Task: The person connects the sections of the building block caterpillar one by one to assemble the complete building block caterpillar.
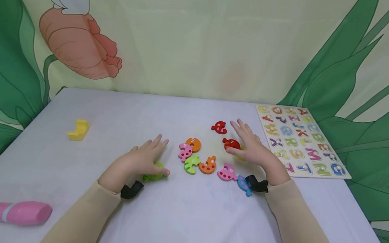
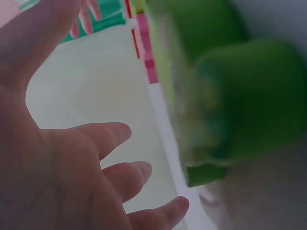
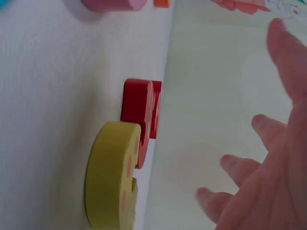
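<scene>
My left hand [image 1: 142,159] hovers with spread fingers over a green puzzle piece [image 1: 153,174], which looms large and blurred in the left wrist view. Over on the right, my right hand [image 1: 251,147] is also spread, its thumb overlapping a red piece [image 1: 231,144]. A yellow piece [image 3: 112,177] lies under that hand, mostly covered in the head view. Between the hands, an orange round piece [image 1: 193,144], a pink piece [image 1: 185,151], a light green piece [image 1: 191,164] and an orange spotted piece [image 1: 207,165] sit close together in a curve. Neither hand holds anything.
Another pink piece [image 1: 227,172] touches a blue piece [image 1: 244,185] near the right wrist. A second red piece [image 1: 219,127] lies farther back. An alphabet board [image 1: 300,143] rests at the right edge. At left are a yellow block [image 1: 79,130] and a pink cylindrical object [image 1: 25,213].
</scene>
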Action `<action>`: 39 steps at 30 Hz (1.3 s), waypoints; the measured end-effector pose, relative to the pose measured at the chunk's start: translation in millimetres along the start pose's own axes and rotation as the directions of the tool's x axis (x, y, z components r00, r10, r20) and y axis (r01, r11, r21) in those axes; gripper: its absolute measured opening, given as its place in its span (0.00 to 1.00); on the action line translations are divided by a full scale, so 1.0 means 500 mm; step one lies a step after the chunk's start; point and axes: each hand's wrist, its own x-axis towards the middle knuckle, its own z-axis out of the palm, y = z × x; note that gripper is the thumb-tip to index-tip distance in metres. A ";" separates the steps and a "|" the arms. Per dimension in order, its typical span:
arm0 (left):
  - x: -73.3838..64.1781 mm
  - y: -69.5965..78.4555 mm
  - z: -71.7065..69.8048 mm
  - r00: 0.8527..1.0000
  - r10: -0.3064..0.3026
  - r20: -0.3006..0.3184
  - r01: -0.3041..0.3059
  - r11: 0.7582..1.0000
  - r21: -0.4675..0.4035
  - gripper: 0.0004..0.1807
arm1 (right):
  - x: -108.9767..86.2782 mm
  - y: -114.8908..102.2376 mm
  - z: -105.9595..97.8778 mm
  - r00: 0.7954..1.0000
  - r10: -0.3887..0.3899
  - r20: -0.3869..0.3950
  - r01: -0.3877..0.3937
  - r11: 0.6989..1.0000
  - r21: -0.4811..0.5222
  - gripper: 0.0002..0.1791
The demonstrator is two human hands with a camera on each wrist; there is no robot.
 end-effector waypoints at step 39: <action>0.042 -0.120 0.050 0.976 0.032 -0.217 -0.094 0.955 -0.282 0.40 | 0.013 0.051 0.035 0.995 -0.047 0.090 0.042 0.997 0.057 0.29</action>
